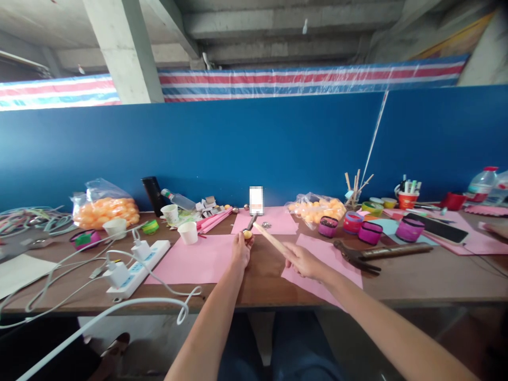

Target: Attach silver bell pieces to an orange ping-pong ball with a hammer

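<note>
My left hand (241, 251) is closed around a small round yellow thing (247, 234), held just above the bare table between pink sheets. In my right hand (304, 260) is the pale wooden handle of a hammer (272, 239). Its dark, narrow head slants across the far end, close above the left fingers. Whether the head touches the yellow thing I cannot tell. Beyond both hands, a pink sheet (238, 225) bears a small heap of shiny metal bits (266, 225). A second, larger hammer (369, 255) lies to the right, partly on another pink sheet (317, 259).
Bags of orange balls stand left (105, 211) and right (319, 209). Purple containers (370, 232) and a phone (438, 227) are at right. A white power strip (138, 270) with loose cables lies left, near paper cups (188, 233). A blue partition (238, 143) rises behind.
</note>
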The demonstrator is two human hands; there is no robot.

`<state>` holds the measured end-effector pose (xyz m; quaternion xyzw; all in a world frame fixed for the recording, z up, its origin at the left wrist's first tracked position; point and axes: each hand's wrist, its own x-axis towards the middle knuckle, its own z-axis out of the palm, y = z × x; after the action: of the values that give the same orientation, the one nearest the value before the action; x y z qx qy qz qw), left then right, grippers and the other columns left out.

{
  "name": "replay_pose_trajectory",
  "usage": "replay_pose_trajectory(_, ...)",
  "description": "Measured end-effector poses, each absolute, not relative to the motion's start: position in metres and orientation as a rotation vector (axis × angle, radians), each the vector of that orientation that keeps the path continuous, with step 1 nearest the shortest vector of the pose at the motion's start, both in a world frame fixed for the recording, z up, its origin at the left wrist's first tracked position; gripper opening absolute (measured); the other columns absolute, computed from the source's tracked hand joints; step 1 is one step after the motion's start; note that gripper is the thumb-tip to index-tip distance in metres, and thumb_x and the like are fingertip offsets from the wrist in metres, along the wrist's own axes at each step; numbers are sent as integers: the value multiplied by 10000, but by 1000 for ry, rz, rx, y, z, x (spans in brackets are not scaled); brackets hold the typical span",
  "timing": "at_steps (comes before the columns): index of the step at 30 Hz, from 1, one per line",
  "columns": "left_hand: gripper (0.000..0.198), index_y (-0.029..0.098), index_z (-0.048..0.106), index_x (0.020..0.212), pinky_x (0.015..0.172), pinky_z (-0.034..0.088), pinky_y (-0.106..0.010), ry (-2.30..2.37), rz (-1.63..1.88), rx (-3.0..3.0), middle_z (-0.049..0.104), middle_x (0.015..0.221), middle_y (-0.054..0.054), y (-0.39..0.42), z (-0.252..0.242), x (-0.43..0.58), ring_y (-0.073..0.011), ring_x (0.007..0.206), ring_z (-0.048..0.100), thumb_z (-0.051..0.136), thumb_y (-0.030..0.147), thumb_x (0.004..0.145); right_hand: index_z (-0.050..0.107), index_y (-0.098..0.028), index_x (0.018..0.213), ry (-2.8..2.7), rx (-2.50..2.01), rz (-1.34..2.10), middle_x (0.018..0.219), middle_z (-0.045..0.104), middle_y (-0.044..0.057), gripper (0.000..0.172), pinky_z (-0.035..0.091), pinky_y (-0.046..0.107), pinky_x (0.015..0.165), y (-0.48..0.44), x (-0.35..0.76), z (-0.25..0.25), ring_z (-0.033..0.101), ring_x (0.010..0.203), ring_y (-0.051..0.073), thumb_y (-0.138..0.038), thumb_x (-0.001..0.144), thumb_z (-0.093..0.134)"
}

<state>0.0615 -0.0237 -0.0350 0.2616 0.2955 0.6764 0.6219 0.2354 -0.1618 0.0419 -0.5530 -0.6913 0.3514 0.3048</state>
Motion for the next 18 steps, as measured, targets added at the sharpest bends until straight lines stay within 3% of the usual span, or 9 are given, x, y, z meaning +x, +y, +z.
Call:
replay_pose_trajectory(11,106,143,570,751,747,494,-240,660,1559,608,604,735,-11,-25,-34,62,-70,667,599,597,246,749,421,-212,1187,-1798,-1483,944,641,523,-22,360,279,162,370,-160,235,35,385,403,64,-366,876,328)
replay_pose_trajectory(18,129,144,544,761,716,519,-263,683,1536,606,616,736,-26,-23,-36,62,-93,665,620,517,262,807,418,-213,1190,-1802,-1474,977,641,524,-25,385,264,160,343,-159,237,32,373,386,61,-407,871,325)
